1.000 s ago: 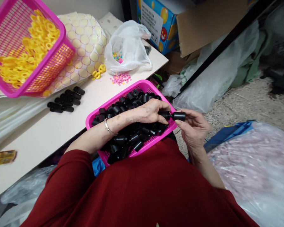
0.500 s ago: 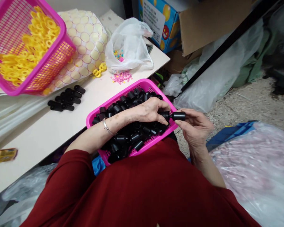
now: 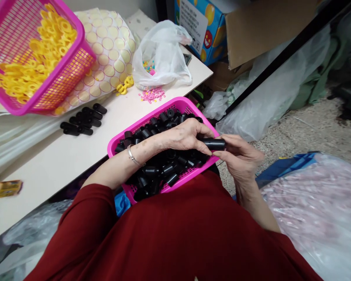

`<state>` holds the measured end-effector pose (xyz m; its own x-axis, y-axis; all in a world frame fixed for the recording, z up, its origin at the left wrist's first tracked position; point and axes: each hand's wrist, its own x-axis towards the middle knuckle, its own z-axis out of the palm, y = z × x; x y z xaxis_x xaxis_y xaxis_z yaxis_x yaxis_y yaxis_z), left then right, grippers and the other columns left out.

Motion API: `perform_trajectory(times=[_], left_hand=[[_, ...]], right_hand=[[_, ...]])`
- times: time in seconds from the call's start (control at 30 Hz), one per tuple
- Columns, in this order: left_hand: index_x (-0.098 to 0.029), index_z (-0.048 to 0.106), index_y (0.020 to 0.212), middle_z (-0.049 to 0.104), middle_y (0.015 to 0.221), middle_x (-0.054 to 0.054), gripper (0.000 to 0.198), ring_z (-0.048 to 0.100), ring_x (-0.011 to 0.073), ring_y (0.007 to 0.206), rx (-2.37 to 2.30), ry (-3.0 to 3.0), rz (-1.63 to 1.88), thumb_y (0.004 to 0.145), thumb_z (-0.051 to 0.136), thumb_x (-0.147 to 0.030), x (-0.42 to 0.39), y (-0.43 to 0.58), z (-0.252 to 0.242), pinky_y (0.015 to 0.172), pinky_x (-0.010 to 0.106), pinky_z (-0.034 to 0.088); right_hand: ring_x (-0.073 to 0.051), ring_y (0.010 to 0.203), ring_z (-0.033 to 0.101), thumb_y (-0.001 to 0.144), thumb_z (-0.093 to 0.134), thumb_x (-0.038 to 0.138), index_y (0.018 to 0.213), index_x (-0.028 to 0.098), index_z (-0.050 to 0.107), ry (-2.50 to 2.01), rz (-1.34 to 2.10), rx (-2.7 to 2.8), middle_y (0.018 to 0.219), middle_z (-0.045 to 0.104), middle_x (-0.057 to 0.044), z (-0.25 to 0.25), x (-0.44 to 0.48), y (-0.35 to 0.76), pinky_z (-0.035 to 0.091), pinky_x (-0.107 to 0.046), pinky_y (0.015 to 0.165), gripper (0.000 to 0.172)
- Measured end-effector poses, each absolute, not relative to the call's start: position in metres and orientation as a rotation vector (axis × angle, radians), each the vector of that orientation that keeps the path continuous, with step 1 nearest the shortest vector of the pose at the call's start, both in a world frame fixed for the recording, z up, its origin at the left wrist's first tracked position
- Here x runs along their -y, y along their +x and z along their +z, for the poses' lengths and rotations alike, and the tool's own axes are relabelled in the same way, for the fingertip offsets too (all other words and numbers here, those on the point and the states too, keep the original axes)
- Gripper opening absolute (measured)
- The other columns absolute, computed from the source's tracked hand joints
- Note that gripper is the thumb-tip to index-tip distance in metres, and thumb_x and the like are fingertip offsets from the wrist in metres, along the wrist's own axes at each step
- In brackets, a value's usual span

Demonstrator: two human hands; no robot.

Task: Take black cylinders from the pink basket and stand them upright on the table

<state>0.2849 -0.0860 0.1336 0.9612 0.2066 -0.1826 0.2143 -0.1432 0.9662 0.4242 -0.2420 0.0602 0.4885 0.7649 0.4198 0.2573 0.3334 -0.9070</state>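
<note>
Over the right end of a pink basket (image 3: 119, 137), my left hand (image 3: 190, 136) grips the left end of a black plastic tube (image 3: 215, 144). My right hand (image 3: 240, 154) pinches the tube's other end between thumb and fingers. Two black pieces appear pushed together into one cylinder, with only a faint seam between them. Many loose black cylindrical pieces (image 3: 167, 169) fill the basket below my left forearm. On the table, a small group of black tubes (image 3: 84, 119) lies in rows.
A second pink basket (image 3: 81, 37) of yellow ring-shaped parts (image 3: 51, 43) stands upper left. Near it are a white plastic bag (image 3: 169, 58), pink bits (image 3: 152, 95) and a blue carton (image 3: 204, 27). A large clear bag (image 3: 316, 203) lies at right.
My hands have come closer together. The narrow gap between the two black pieces has closed, so they now form one continuous tube.
</note>
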Motion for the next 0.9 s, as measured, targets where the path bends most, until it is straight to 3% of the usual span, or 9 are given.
perform_trajectory(times=[0.1,0.17,0.27,0.33,0.47,0.57,0.63,0.77,0.9], left_hand=[[-0.01,0.074,0.086,0.065,0.073,0.0,0.04,0.058,0.0125,0.069,-0.332,1.674,0.022,0.06,0.091,-0.034,0.087,0.286,0.13,0.067,0.026,0.048],[-0.009,0.072,0.085,0.063,0.073,0.0,0.041,0.057,0.0124,0.069,-0.333,1.656,0.045,0.06,0.091,-0.035,0.085,0.284,0.127,0.067,0.027,0.048],[-0.009,0.07,0.085,0.065,0.079,0.002,0.038,0.06,0.0147,0.077,-0.322,1.661,0.063,0.061,0.09,-0.031,0.078,0.278,0.125,0.072,0.029,0.05],[-0.01,0.071,0.087,0.069,0.087,0.004,0.036,0.063,0.0175,0.088,-0.318,1.688,0.075,0.063,0.089,-0.028,0.072,0.271,0.131,0.079,0.03,0.052],[-0.014,0.071,0.099,0.073,0.099,0.006,0.039,0.067,0.0181,0.093,-0.475,1.711,0.252,0.065,0.085,-0.029,0.054,0.242,0.147,0.082,0.031,0.055],[-0.018,0.069,0.099,0.073,0.098,0.003,0.044,0.067,0.0157,0.086,-0.829,1.736,0.614,0.062,0.086,-0.034,0.03,0.197,0.143,0.074,0.03,0.055],[-0.02,0.065,0.093,0.071,0.091,0.0,0.04,0.066,0.0151,0.084,-1.095,1.755,0.931,0.063,0.085,-0.038,0.013,0.156,0.126,0.07,0.031,0.054],[-0.021,0.052,0.078,0.055,0.066,-0.006,0.04,0.06,0.0141,0.071,-1.565,1.609,1.433,0.064,0.08,-0.047,-0.001,0.073,0.073,0.057,0.033,0.046],[-0.022,0.026,0.066,0.034,0.056,-0.006,0.058,0.056,0.0158,0.075,-1.851,1.571,1.446,0.068,0.07,-0.06,0.012,0.017,0.037,0.057,0.032,0.034]], right_hand=[[-0.023,0.095,0.074,0.079,0.082,0.047,0.103,0.032,0.079,-1.368,0.349,1.231,0.104,0.077,-0.004,0.061,0.241,0.425,0.063,-0.042,0.085,0.029],[-0.028,0.113,0.07,0.084,0.071,0.061,0.12,0.03,0.074,-1.407,0.301,1.401,0.121,0.074,-0.009,0.062,0.239,0.424,0.059,-0.045,0.098,0.047],[-0.035,0.141,0.052,0.084,0.052,0.081,0.148,0.023,0.055,-1.363,0.296,1.651,0.149,0.057,-0.016,0.062,0.234,0.419,0.047,-0.054,0.114,0.086],[-0.037,0.146,0.045,0.082,0.046,0.085,0.153,0.022,0.047,-1.32,0.319,1.741,0.155,0.05,-0.017,0.06,0.228,0.418,0.043,-0.057,0.118,0.095],[-0.034,0.133,0.057,0.089,0.064,0.061,0.142,0.025,0.058,-1.428,0.264,1.575,0.145,0.059,-0.014,0.048,0.209,0.43,0.05,-0.054,0.11,0.064],[-0.027,0.102,0.069,0.089,0.067,0.034,0.113,0.025,0.072,-1.528,0.194,1.386,0.12,0.07,-0.01,0.037,0.197,0.446,0.06,-0.048,0.089,0.027],[-0.024,0.09,0.068,0.086,0.065,0.026,0.098,0.025,0.074,-1.553,0.174,1.379,0.106,0.071,-0.007,0.031,0.193,0.455,0.059,-0.045,0.081,0.015],[-0.025,0.087,0.065,0.084,0.061,0.021,0.088,0.024,0.073,-1.552,0.14,1.555,0.096,0.073,-0.007,0.031,0.195,0.461,0.054,-0.048,0.081,0.013],[-0.027,0.091,0.061,0.08,0.062,0.022,0.102,0.024,0.073,-1.484,0.172,1.828,0.106,0.073,-0.008,0.042,0.199,0.459,0.051,-0.047,0.081,0.025]])
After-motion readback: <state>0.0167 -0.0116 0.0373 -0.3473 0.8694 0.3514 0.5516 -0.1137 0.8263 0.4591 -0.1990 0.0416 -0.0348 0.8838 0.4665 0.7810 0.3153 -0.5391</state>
